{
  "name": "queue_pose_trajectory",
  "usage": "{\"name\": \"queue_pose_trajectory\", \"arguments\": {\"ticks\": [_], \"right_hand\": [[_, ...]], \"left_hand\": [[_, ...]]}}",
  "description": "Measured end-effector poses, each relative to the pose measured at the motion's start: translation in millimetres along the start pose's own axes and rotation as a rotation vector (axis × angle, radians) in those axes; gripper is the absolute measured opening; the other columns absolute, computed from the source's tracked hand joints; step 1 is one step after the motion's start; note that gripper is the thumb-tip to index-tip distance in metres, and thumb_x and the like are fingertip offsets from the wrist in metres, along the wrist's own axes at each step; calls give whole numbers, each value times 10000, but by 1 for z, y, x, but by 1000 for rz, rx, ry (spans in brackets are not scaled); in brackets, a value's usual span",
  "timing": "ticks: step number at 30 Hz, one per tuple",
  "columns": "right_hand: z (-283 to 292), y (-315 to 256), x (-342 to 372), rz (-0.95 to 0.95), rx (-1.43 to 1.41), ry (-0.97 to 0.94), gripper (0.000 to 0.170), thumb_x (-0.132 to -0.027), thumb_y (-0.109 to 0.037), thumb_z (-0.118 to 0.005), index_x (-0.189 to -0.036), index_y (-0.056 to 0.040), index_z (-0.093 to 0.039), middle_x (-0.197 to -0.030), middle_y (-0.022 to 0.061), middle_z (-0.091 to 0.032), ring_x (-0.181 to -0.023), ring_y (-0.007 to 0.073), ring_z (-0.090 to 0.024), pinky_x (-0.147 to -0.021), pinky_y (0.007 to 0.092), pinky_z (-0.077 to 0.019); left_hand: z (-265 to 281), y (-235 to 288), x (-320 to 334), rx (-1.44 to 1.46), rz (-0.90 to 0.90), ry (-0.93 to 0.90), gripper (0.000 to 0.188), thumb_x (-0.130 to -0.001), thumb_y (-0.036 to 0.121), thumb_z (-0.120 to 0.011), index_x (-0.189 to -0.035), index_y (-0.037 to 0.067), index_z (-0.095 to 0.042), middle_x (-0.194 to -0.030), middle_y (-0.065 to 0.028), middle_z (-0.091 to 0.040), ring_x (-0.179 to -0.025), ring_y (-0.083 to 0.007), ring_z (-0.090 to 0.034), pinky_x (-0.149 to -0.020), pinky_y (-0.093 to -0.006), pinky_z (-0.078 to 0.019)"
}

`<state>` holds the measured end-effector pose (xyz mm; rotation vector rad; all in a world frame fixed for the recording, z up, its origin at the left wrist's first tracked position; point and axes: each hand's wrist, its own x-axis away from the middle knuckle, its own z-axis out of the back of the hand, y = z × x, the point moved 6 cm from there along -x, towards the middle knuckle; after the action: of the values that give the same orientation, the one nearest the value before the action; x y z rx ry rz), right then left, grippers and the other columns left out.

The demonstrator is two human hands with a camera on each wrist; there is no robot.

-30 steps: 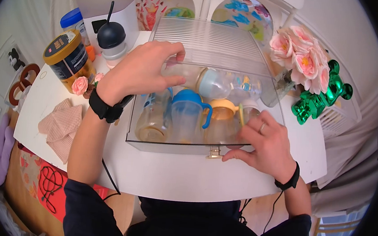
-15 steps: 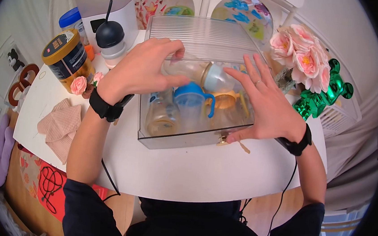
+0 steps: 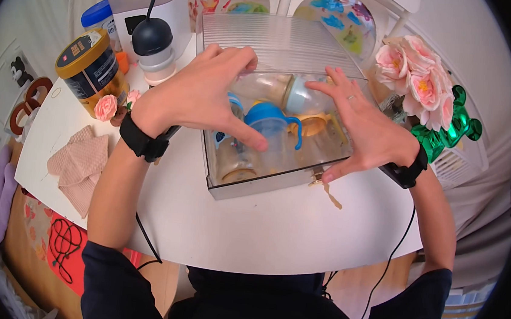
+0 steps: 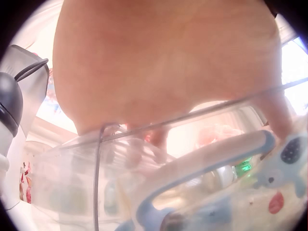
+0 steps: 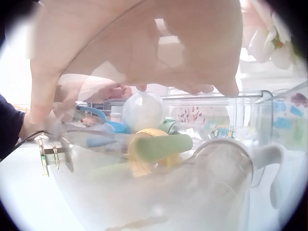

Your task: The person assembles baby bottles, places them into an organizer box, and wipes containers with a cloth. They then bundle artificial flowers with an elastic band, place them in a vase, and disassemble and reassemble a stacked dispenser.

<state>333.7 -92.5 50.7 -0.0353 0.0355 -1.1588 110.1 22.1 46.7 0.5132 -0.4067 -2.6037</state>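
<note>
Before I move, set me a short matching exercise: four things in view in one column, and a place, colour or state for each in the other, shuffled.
Things:
1. Cloth
2. Figure
3. Blue-topped cup
4. Right hand

Places, colours, states:
A. Inside the clear box
B. Wears a ring on one finger
C. Crumpled on the white table, left of the box
D. Shiny green, beside the pink flowers

Right pairs: 1-C, 2-D, 3-A, 4-B
</note>
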Motion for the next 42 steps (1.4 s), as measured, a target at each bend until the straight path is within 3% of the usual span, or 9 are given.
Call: {"name": "queue_pose_trajectory", "arguments": {"ticks": [6, 12, 15, 21, 27, 30, 33, 38, 42], "right_hand": [[11, -1, -2, 58, 36, 67, 1343, -550, -555, -1032, -1602, -105, -327, -1598, 339, -326, -1452, 544, -390, -1220, 591, -340], [13, 0, -7, 60, -4, 126, 1288, -536, -497, -1044, -1573, -116, -381, -1502, 287, -407, -1394, 496, -439, -1152, 544, -417], [17, -4, -6, 77, -17, 157, 1167, -581, -536, -1008, -1539, -177, -446, -1432, 321, -474, -1359, 526, -461, -1104, 559, -445], [19, 0, -5, 123, -100, 230, 1049, -577, -539, -1012, -1467, -213, -563, -1333, 262, -502, -1281, 467, -482, -1074, 527, -456], [19, 1, -6, 112, -64, 217, 1029, -543, -467, -1048, -1435, -182, -620, -1346, 187, -462, -1302, 390, -471, -1108, 464, -428], [20, 2, -10, 154, -87, 247, 975, -580, -558, -1010, -1412, -219, -631, -1277, 207, -512, -1223, 409, -482, -1077, 489, -427], [21, 2, -11, 152, -101, 249, 973, -573, -567, -1011, -1402, -223, -637, -1257, 191, -509, -1208, 398, -481, -1072, 483, -426], [23, -1, -10, 133, -82, 248, 983, -571, -582, -1007, -1406, -225, -631, -1266, 195, -510, -1217, 404, -480, -1072, 491, -429], [23, -5, -6, 108, -49, 235, 1015, -578, -609, -998, -1437, -235, -606, -1343, 230, -509, -1287, 438, -478, -1108, 521, -424]], "left_hand": [[-1, 4, 0, -74, 34, 20, 1072, -536, 590, -1026, -1318, 54, -524, -1228, -124, -559, -1204, -340, -470, -1026, -424, -447], [5, 6, 3, -103, 47, 27, 1052, -556, 583, -1018, -1336, 72, -531, -1264, -123, -577, -1215, -365, -463, -1061, -445, -434], [4, 5, 3, -127, 5, 39, 1032, -594, 577, -1005, -1378, 81, -550, -1298, -129, -601, -1246, -370, -473, -1087, -457, -435], [4, 6, 3, -95, -28, 40, 986, -658, 557, -980, -1422, 93, -562, -1345, -122, -624, -1293, -370, -506, -1107, -470, -442], [3, 6, 3, -122, -77, 98, 930, -694, 543, -966, -1408, 94, -573, -1360, -121, -629, -1278, -372, -512, -1117, -458, -430], [7, 10, 0, -100, -65, 63, 968, -688, 580, -959, -1426, 89, -569, -1367, -136, -626, -1268, -366, -512, -1123, -467, -418], [7, 14, 5, -44, 45, -18, 1092, -649, 638, -958, -1480, 68, -538, -1474, -188, -574, -1376, -405, -472, -1197, -505, -359], [0, 23, 17, -199, 29, -35, 1336, -585, 667, -963, -1603, 16, -392, -1667, -279, -372, -1564, -469, -303, -1304, -565, -196], [0, 24, 16, -221, 39, -68, 1353, -590, 634, -960, -1623, 10, -351, -1656, -282, -375, -1548, -456, -321, -1291, -574, -221]]}}
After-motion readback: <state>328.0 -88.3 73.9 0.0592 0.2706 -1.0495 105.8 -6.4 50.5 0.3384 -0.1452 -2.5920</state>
